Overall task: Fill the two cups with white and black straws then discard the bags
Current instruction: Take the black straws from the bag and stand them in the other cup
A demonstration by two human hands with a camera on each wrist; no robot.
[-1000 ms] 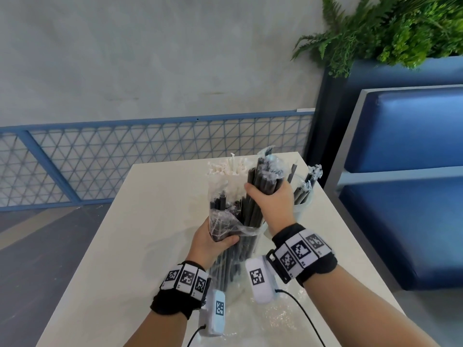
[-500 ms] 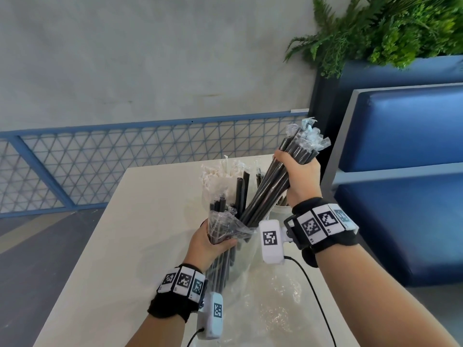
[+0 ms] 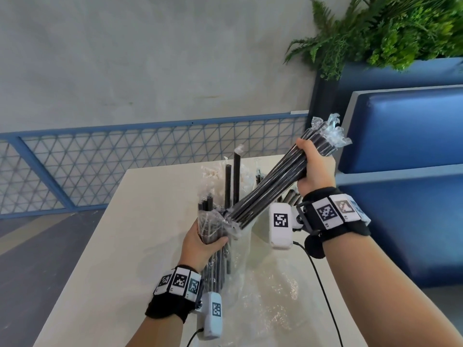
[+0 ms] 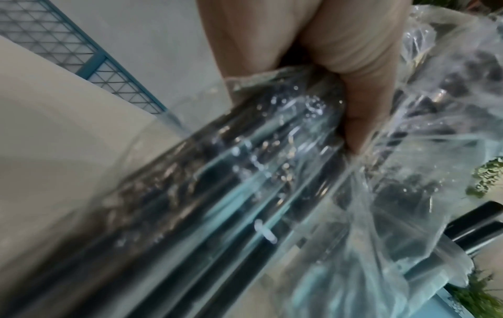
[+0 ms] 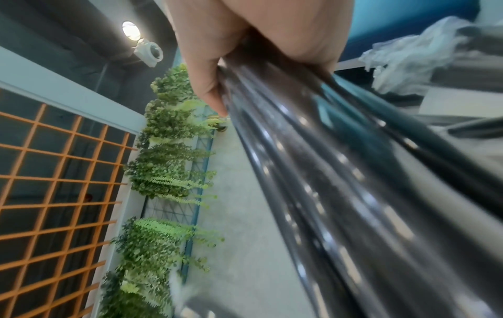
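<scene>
Black straws (image 3: 269,187) fill the right hand (image 3: 316,171), a thick bundle gripped in a full fist and slanting from up by the blue bench (image 3: 406,151) down and left, above the table (image 3: 140,221); each straw carries a clear wrapper, and the crinkled wrapper ends fan out past the knuckles. The lower ends of that bundle reach the mouth of the clear plastic bag (image 3: 215,221), which the left hand (image 3: 200,244) clutches from the left side, fingers curled round the film and the remaining black straws inside it. A few of those stand nearly upright out of the bag's opening. The left wrist view shows the thumb pressing the film against the dark straws (image 4: 245,193), blurred by closeness. Behind the bag, white straws (image 3: 213,174) poke up in a cluster, their cup hidden behind the plastic. More dark straw ends show just below the right hand, and what holds them cannot be told. Loose clear film (image 3: 270,301) lies crumpled on the tabletop between the forearms. Green foliage (image 3: 390,28) spills over a blue planter at upper right.
</scene>
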